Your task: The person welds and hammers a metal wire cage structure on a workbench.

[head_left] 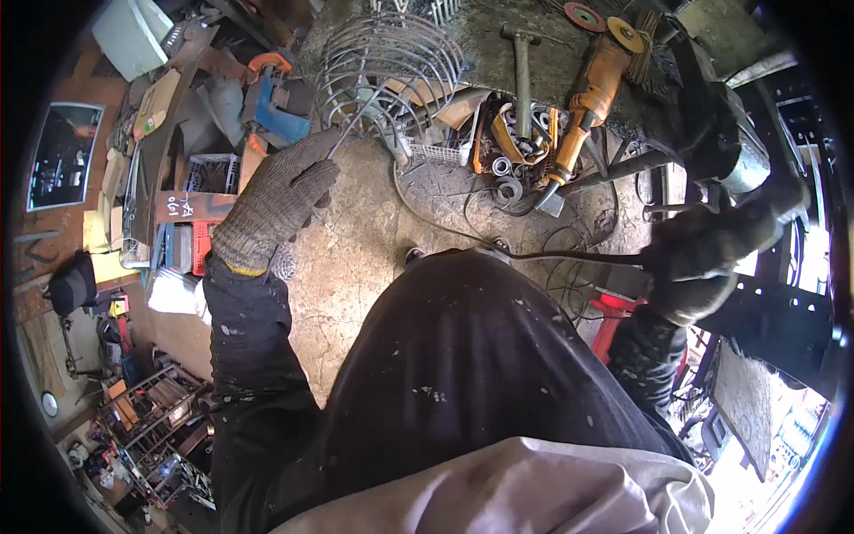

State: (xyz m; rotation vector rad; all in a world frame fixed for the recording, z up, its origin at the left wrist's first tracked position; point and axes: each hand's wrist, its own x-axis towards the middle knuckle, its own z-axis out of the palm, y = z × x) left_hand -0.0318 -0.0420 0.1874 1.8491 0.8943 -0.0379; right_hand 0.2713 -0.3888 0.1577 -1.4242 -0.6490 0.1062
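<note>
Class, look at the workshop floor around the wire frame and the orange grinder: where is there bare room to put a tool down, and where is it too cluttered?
Free: the bare concrete floor between the gloved left hand, the wire frame and the black cable. Crowded: the tray of metal rings beside the orange grinder and hammer, and the boxes and scrap left of the left hand.

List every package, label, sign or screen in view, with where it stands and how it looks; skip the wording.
Dark framed panel: far left edge, rectangular, black face with a pale border; whether screen or sign is unclear.
Rust-orange board: left of the left hand, flat, with white hand-painted marks.
White crate: above that board, boxy with a lattice wall.
Pale box: upper left corner, tilted, whitish-green.
</note>
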